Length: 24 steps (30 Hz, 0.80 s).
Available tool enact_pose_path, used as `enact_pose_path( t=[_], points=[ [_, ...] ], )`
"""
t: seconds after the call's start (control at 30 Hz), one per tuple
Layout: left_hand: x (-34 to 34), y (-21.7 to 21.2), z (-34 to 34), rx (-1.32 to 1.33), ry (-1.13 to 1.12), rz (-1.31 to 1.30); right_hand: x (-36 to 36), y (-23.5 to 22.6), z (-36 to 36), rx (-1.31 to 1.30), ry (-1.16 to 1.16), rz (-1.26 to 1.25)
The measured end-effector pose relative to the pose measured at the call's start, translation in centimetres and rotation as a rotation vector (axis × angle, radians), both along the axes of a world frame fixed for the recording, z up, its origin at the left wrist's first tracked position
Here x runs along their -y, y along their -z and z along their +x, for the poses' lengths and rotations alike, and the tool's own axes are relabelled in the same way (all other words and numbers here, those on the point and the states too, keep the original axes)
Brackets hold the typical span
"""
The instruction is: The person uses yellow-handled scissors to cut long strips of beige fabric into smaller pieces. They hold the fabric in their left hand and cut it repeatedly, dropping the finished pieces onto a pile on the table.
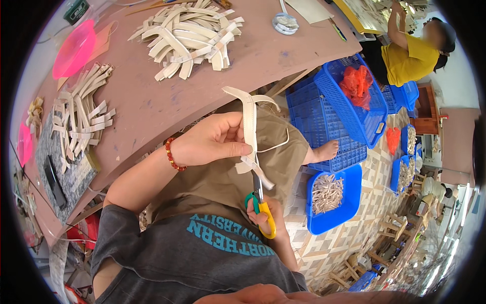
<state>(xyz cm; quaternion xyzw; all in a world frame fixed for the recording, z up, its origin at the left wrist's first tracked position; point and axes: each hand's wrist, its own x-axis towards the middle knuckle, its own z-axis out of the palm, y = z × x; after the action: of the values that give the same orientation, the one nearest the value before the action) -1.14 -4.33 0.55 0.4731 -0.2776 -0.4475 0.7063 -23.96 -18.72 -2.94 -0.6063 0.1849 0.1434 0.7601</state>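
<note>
Cream strap point(249, 119) pinched in my left hand point(212, 139), right hand point(266, 215) gripping scissors point(259, 195), mid-trim, I judge; next, blades close squarely across it.

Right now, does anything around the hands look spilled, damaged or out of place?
Nothing stands out. The left hand holds a cream strap piece, the right hand works the scissors at it, and the strap piles lie on the table.
</note>
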Motion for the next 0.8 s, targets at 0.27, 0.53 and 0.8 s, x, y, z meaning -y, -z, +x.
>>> enact_pose_path(
  t=[0.27,0.53,0.8],
  points=[
    [-0.2,-0.6,-1.5,-0.058,-0.103,0.007,-0.4,0.4,0.5,0.025,0.068,0.028],
    [-0.1,-0.2,-2.3,-0.123,-0.115,0.03,-0.6,-1.0,1.4,0.142,-0.009,0.177],
    [0.2,-0.4,-2.7,-0.094,-0.098,0.055,-1.1,-2.0,2.3,0.085,-0.047,0.1]
  ],
)
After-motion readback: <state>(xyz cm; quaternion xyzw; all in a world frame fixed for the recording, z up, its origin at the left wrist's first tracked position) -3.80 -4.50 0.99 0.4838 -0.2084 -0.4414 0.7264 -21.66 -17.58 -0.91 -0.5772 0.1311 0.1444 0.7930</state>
